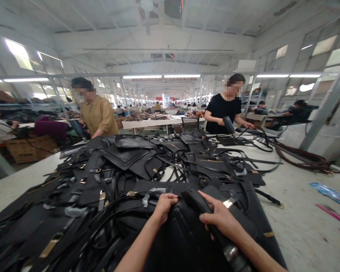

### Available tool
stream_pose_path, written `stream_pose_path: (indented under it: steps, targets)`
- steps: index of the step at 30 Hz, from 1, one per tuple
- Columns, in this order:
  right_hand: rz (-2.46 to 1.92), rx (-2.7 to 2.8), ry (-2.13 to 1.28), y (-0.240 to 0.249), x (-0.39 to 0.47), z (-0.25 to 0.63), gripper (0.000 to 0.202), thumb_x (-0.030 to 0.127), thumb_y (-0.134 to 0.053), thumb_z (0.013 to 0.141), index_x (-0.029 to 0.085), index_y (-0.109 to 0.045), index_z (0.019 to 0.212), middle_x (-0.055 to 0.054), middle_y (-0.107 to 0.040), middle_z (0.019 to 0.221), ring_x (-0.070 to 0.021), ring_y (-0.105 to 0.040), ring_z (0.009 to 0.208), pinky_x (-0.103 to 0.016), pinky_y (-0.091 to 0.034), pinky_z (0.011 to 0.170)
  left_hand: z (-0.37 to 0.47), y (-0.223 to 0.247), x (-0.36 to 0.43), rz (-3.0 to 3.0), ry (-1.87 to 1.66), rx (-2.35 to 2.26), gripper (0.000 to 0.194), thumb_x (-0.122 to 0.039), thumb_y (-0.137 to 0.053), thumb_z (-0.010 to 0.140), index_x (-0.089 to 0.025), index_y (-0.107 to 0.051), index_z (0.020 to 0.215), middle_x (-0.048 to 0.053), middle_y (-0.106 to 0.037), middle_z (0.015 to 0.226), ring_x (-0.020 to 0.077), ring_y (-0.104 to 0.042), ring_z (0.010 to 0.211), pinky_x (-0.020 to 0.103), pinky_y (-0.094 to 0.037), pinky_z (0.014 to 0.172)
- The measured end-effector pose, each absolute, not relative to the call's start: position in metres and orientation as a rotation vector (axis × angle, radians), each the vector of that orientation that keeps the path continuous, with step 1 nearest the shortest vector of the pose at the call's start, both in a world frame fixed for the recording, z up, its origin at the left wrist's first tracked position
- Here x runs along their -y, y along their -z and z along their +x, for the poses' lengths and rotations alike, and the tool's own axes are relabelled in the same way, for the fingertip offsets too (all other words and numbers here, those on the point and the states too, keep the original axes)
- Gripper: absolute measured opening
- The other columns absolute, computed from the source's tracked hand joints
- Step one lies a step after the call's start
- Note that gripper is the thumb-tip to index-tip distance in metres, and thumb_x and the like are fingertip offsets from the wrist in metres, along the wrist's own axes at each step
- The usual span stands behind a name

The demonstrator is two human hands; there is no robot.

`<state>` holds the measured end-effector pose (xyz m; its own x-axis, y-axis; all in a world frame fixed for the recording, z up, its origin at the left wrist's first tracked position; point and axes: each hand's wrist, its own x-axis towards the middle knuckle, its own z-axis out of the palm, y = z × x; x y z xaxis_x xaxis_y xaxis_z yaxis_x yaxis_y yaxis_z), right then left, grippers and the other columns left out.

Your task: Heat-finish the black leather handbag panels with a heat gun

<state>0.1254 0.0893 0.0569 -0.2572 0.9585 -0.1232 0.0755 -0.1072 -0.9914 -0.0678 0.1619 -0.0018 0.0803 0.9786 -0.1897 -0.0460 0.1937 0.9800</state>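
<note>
My left hand (pixel 166 206) is closed in a pinch on the edge of a black leather bag (pixel 178 226) right in front of me. Exactly which part it grips is partly hidden by the fingers. Wrapped in my right hand (pixel 219 215) is a long black tool with a metal collar, which looks like a heat gun (pixel 194 200). Its flat end lies just above the bag, close to my left fingertips. A gold clasp (pixel 228 204) shows beside my right hand. Black straps (pixel 110 211) and bits of clear plastic film (pixel 150 196) lie left of my left hand.
Black bags with gold fittings (pixel 102 198) are heaped over the pale table (pixel 297 211). On the right lie brown straps (pixel 303 160), a blue packet (pixel 330 194) and a pink-handled tool (pixel 336 219). Across the table stand two co-workers, one in tan (pixel 100 117), one in black (pixel 222 109) holding a heat gun.
</note>
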Motion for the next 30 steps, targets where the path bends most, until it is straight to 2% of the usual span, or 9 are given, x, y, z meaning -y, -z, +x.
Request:
stream_pose_path:
  steps: [3,9,23,30]
  targets:
    - [-1.179,1.365,-1.445,-0.060,-0.075,0.134,0.080,0.012,-0.055,0.062,0.023,-0.022,0.134,0.005,-0.057,0.062,-0.0106,-0.051,0.042,-0.019,-0.043,0.031,-0.068,-0.001,-0.162,0.992,-1.059,-1.198,0.009,-0.017,-0.067,0.049,-0.011,-0.064,0.055,0.003,-0.062,0.049,0.0113,-0.052,0.044,0.024,-0.038,0.049]
    - [-1.127,1.450,-1.611,-0.066,-0.066,0.127,0.081,0.009,-0.056,0.058,0.025,-0.026,0.132,0.004,-0.059,0.068,-0.0079,-0.049,0.040,-0.017,-0.042,0.030,-0.070,-0.016,-0.153,0.923,-1.020,-1.121,0.010,-0.013,-0.065,0.048,-0.011,-0.065,0.058,0.005,-0.064,0.050,0.0137,-0.054,0.045,0.025,-0.040,0.050]
    - [-1.058,1.305,-1.667,-0.066,-0.067,0.123,0.082,0.009,-0.059,0.057,0.026,-0.029,0.131,0.002,-0.060,0.073,-0.0076,-0.050,0.039,-0.019,-0.044,0.031,-0.064,-0.012,-0.131,0.841,-1.130,-1.046,0.019,-0.022,-0.071,0.052,-0.014,-0.067,0.068,0.002,-0.066,0.057,0.0127,-0.058,0.053,0.022,-0.042,0.056]
    - [-1.057,1.244,-1.544,-0.069,-0.072,0.138,0.080,0.013,-0.059,0.060,0.024,-0.027,0.132,0.002,-0.061,0.074,-0.0097,-0.051,0.044,-0.019,-0.044,0.032,-0.067,-0.015,-0.131,0.773,-1.103,-1.123,0.022,-0.020,-0.072,0.045,-0.011,-0.067,0.065,0.006,-0.065,0.055,0.0146,-0.058,0.051,0.025,-0.044,0.054]
